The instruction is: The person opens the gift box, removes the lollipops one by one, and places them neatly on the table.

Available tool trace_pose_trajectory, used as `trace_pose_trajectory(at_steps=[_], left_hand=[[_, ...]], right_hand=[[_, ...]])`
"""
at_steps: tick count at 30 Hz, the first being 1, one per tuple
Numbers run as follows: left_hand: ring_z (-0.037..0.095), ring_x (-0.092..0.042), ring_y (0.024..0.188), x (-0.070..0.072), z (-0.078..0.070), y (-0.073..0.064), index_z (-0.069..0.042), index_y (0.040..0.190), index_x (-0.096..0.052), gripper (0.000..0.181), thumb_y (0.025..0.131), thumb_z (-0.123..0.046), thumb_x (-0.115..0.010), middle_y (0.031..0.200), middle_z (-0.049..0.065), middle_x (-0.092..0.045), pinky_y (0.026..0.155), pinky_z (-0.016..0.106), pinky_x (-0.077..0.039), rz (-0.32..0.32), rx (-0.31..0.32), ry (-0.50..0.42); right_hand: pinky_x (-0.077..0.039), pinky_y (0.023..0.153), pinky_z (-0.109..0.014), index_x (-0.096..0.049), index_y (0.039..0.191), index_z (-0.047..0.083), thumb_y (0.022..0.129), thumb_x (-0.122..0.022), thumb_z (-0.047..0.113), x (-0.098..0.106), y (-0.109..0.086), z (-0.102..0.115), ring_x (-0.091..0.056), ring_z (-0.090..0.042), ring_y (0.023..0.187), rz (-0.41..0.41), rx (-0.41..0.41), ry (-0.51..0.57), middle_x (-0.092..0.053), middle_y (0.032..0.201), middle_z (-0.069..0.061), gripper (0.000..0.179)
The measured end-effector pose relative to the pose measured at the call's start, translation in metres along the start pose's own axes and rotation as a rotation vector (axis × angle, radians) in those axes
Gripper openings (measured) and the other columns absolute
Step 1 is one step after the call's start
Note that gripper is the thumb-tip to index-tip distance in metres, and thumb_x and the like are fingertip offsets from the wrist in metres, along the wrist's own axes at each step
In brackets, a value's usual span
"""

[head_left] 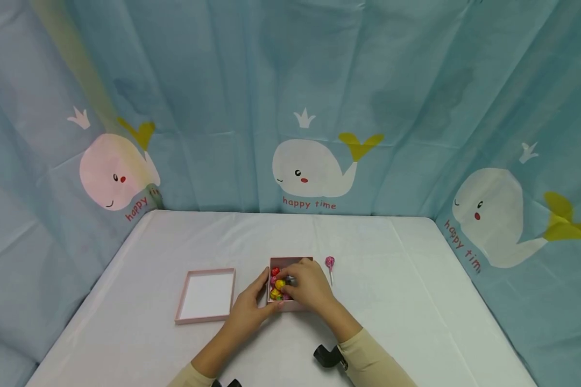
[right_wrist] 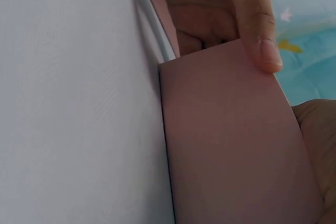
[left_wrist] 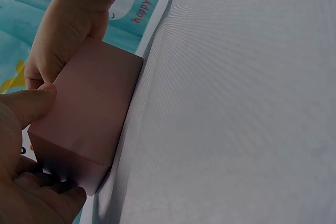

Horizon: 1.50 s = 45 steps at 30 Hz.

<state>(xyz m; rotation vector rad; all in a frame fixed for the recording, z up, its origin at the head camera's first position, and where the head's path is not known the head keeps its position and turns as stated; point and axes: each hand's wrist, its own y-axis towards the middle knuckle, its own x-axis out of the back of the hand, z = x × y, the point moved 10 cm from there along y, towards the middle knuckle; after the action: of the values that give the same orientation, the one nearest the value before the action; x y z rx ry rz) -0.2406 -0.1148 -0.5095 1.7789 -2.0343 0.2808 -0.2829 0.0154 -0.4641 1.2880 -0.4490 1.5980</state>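
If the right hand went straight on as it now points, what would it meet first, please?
Most likely the yellow candies inside the open pink box; whether the right hand touches them is unclear.

From here the white-covered desk carries a pink box at the fingers. Left of them lies a lid, right a lollipop.

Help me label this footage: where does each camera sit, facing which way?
Head: on the head, facing forward and down toward the pink box; left hand, right hand, forearms show.
Left wrist: worn there, facing the box's outside; both hands show.
Right wrist: worn there, facing one box wall; both hands show partly.
Both wrist views share the box and white tablecloth.
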Motion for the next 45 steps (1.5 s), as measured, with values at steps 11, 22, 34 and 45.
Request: trace_pose_trajectory(at_steps=[11, 22, 34, 45], left_hand=[[0.034, -0.038, 0.148, 0.000, -0.002, -0.001, -0.009, 0.160, -0.035, 0.094, 0.086, -0.041, -0.083, 0.164, 0.010, -0.036, 0.116, 0.048, -0.039, -0.005, -0.010, 0.034], [0.030, -0.035, 0.150, -0.002, 0.001, 0.000, -0.012, 0.161, -0.033, 0.097, 0.084, -0.040, -0.084, 0.165, 0.007, -0.033, 0.118, 0.044, -0.037, 0.008, 0.050, -0.001], [0.030, -0.034, 0.151, -0.002, 0.003, -0.001, -0.015, 0.162, -0.032, 0.096, 0.085, -0.036, -0.085, 0.166, 0.006, -0.032, 0.120, 0.044, -0.035, 0.005, 0.070, 0.000], [0.029, -0.032, 0.152, -0.003, 0.002, 0.000, -0.014, 0.162, -0.032, 0.095, 0.085, -0.029, -0.086, 0.166, 0.005, -0.031, 0.119, 0.042, -0.035, 0.012, 0.067, -0.040]], right_hand=[[-0.052, 0.087, -0.034, -0.079, 0.105, 0.025, 0.084, -0.085, 0.028, 0.006, 0.001, -0.004, -0.058, -0.010, 0.097, -0.069, 0.022, 0.123, -0.076, 0.102, 0.013, 0.022], [-0.053, 0.080, -0.029, -0.078, 0.106, 0.025, 0.087, -0.085, 0.024, 0.037, -0.001, -0.015, -0.058, -0.014, 0.097, -0.136, -0.044, 0.314, -0.075, 0.107, 0.016, 0.020], [-0.055, 0.082, -0.044, -0.078, 0.108, 0.023, 0.087, -0.085, 0.021, 0.076, -0.002, -0.051, -0.057, -0.027, 0.098, -0.211, -0.158, 0.383, -0.073, 0.104, 0.011, 0.022], [-0.051, 0.085, -0.038, -0.078, 0.114, 0.022, 0.086, -0.085, 0.020, 0.097, -0.008, -0.091, -0.056, -0.022, 0.099, -0.283, -0.224, 0.364, -0.075, 0.111, 0.006, 0.028]])
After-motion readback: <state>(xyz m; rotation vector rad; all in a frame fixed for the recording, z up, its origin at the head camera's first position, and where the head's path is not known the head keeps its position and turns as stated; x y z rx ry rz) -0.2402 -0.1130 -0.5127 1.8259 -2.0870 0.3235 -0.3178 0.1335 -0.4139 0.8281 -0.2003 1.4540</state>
